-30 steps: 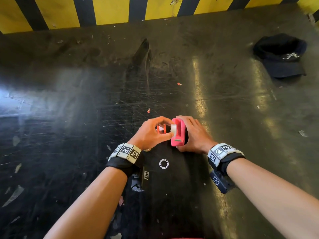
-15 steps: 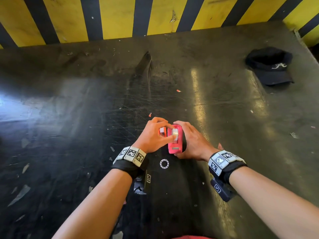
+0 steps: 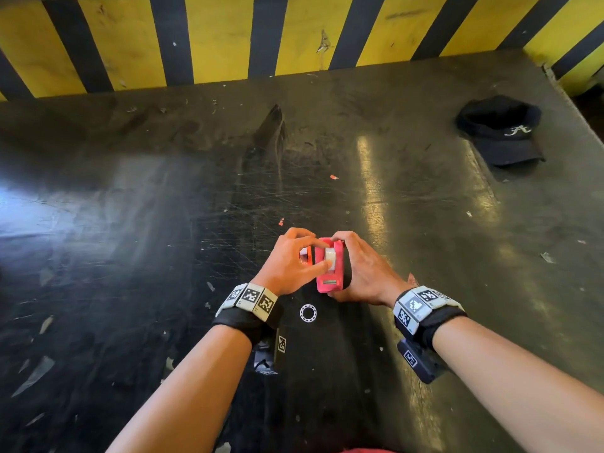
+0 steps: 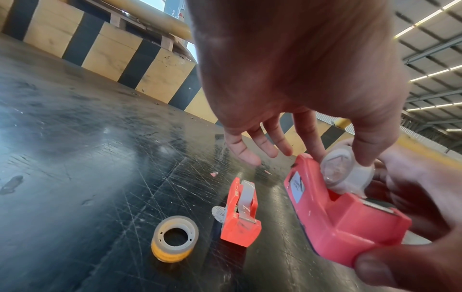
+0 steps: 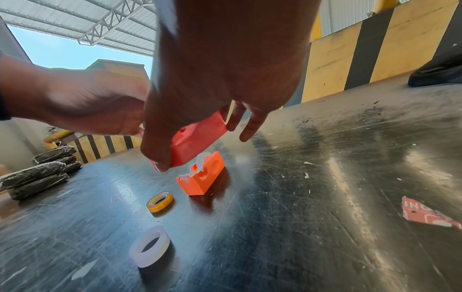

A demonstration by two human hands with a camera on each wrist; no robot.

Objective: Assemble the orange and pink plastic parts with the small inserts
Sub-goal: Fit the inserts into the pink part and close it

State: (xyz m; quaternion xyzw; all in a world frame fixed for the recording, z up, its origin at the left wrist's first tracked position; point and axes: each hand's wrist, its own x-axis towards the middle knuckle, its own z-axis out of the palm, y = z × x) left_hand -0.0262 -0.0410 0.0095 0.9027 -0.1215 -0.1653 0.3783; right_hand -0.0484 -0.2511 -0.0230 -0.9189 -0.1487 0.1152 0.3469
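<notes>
My right hand (image 3: 343, 266) grips the pink tape dispenser (image 3: 330, 273) just above the table, thumb at its near end and fingers round the far side. My left hand (image 3: 318, 255) pinches a clear tape roll (image 4: 347, 171) between thumb and forefinger, and the roll sits in the cradle of the pink dispenser (image 4: 337, 213). The orange dispenser (image 4: 241, 213) stands on the table to the left with a roll in it, untouched. From the head view the orange dispenser (image 3: 305, 255) is mostly hidden behind my left hand.
A yellow tape roll (image 4: 175, 241) lies left of the orange dispenser, and a white ring (image 3: 308, 312) lies near my wrists. A black cap (image 3: 500, 132) sits at the far right. A yellow-black striped wall (image 3: 294, 37) bounds the scratched black table (image 3: 163, 223).
My left hand has carried the clear roll rightward from beside the pink dispenser down into its cradle. My right hand has kept its hold.
</notes>
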